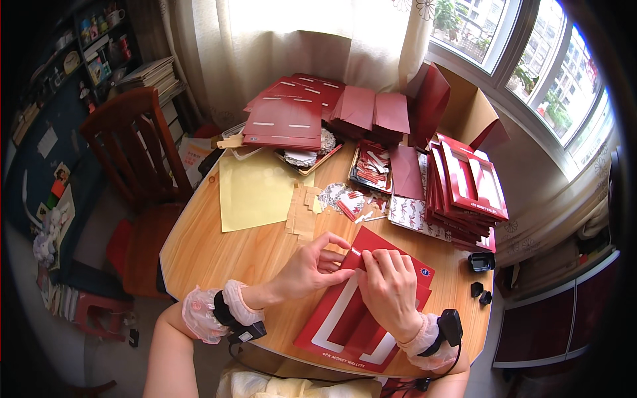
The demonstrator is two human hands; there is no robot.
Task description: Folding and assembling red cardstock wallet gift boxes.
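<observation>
A red printed cardboard package (pixel 318 330) with a white-edged cutout window lies in front of me, near the table's front edge. Its far part is a plain red panel (pixel 375 239), bent up where my hands meet. My left hand (pixel 315 266) has its thumb and forefinger around the left side of that bend. Curled fingers of my right hand (pixel 390 288) press on the same fold from the right, hiding part of the card. Both wrists wear pink ruffled cuffs with black devices strapped over them.
Finished-looking red packages (pixel 471 182) are stacked at the right, beside small black plastic pieces (pixel 481 262). Flat red cards (pixel 285 116) and red stacks (pixel 355 106) fill the back. A tray (pixel 371 166) holds red and white strips. Yellow paper (pixel 255 192) lies left; a wooden chair (pixel 136 159) stands beyond.
</observation>
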